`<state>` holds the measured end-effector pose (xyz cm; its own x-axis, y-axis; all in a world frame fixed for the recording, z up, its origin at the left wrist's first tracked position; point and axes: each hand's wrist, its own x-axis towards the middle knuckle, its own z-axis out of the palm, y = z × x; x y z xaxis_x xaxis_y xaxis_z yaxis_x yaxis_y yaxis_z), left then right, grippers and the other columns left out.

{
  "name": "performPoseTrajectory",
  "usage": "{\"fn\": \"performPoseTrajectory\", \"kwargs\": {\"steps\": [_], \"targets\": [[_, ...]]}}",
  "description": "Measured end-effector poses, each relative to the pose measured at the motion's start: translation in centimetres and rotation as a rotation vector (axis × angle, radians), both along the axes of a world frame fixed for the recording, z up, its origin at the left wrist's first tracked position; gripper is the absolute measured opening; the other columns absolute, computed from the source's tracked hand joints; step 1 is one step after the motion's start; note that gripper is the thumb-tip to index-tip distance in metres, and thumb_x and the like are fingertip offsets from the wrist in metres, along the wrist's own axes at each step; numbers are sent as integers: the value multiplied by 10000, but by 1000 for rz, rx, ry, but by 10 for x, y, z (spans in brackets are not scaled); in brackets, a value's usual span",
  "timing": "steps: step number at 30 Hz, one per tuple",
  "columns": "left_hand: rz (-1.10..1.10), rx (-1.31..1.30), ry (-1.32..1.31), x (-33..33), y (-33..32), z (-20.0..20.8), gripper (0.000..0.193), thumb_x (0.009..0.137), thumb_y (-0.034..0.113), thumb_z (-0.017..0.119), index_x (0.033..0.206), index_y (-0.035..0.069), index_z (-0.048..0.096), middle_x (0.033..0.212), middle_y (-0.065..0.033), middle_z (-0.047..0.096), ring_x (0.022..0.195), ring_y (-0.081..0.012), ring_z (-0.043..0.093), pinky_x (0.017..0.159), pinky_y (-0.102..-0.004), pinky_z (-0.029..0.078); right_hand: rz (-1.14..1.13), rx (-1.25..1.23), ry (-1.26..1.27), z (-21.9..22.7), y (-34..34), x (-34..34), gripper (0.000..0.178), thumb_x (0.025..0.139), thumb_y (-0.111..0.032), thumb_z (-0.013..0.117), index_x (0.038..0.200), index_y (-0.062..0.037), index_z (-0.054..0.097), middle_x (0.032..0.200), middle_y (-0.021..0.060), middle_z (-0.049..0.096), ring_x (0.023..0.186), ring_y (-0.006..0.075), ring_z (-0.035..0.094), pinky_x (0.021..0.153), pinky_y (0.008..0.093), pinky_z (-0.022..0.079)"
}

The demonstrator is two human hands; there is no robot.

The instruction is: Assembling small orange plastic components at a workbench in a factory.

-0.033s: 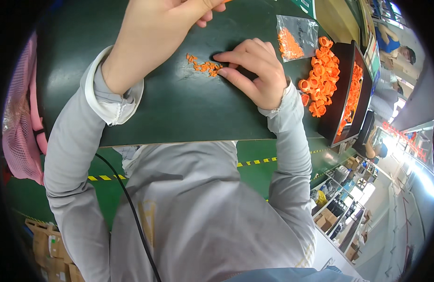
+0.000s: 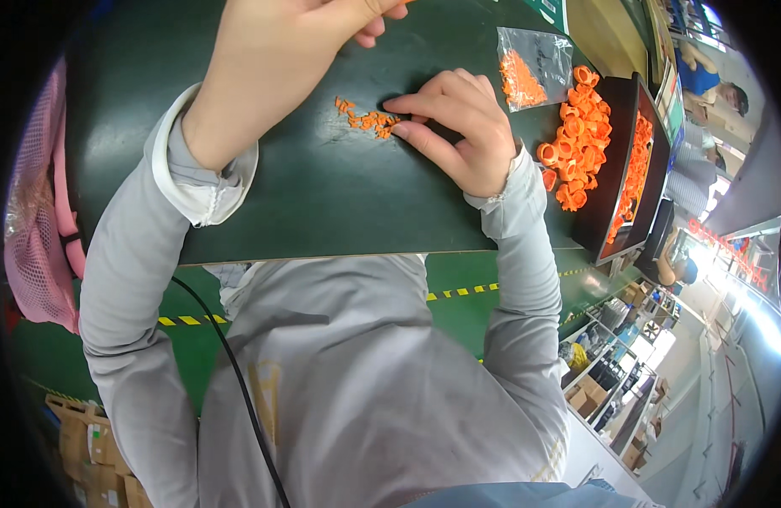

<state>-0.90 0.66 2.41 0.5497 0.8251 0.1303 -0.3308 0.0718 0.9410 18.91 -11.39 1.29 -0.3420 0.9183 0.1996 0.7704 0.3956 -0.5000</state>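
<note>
Probable picking step — right hand [image 2: 471, 118], fingertips parted at small orange slivers [image 2: 376, 122], next needs a pinch; left hand [image 2: 276, 55], grip indeterminable.

— What stays unclear at the bare left hand [image 2: 279, 55]?
— The upper edge cuts off its fingertips, so only a sliver of a bright orange piece [image 2: 410, 1] shows, its shape untellable.
— And by the bare right hand [image 2: 467, 127]?
— The tiny orange slivers [image 2: 378, 123] there are too small to tell apart singly, and I can't say whether the thumb presses any.
— The dark, open box [image 2: 621, 118]?
— Its near wall hides how deep the orange parts [image 2: 635, 165] lie.
</note>
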Motion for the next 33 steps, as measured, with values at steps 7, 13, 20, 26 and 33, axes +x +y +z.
{"fn": "performPoseTrajectory", "kwargs": {"steps": [7, 13, 20, 26, 33], "targets": [[-87, -98, -570, 20, 15, -34, 271, 950, 48, 712, 1178, -70, 625, 963, -147, 728, 763, -150, 684, 718, -264, 559, 19, 55, 72, -9, 0, 4, 166, 803, -148, 820, 954, -124, 756, 846, -22, 625, 792, 171, 581, 781, 315, 371], [-223, -224, -590, 17, 7, -17, 284, 971, 61, 689, 1204, -89, 629, 994, -171, 732, 826, -183, 708, 772, -293, 581, -95, 208, 395, 12, 18, 7, 95, 815, 24, 727, 891, -32, 714, 801, 36, 623, 688, 158, 592, 645, 289, 477], [-296, -256, -158, 6, -5, -15, 311, 984, 130, 695, 1216, -71, 644, 1100, -163, 739, 1004, -206, 723, 931, -323, 577, -365, 400, 626, 6, 47, 4, 59, 867, 58, 707, 917, 45, 678, 806, 53, 647, 681, 96, 545, 623, 231, 429], [-302, -255, -134, -2, -8, -13, 241, 971, 51, 690, 1184, -55, 651, 1130, -139, 733, 1041, -165, 694, 943, -290, 550, -298, 500, 393, 5, 43, -11, 181, 749, 11, 795, 902, -73, 745, 627, -26, 449, 587, 141, 439, 629, 301, 349], [-278, -231, -66, 0, -10, -10, 247, 945, 12, 712, 1168, -77, 653, 1149, -148, 727, 1060, -167, 695, 967, -289, 556, -223, 509, 184, 10, 42, 3, 212, 763, -16, 790, 958, -84, 741, 655, -17, 493, 619, 172, 508, 695, 321, 378]]}}
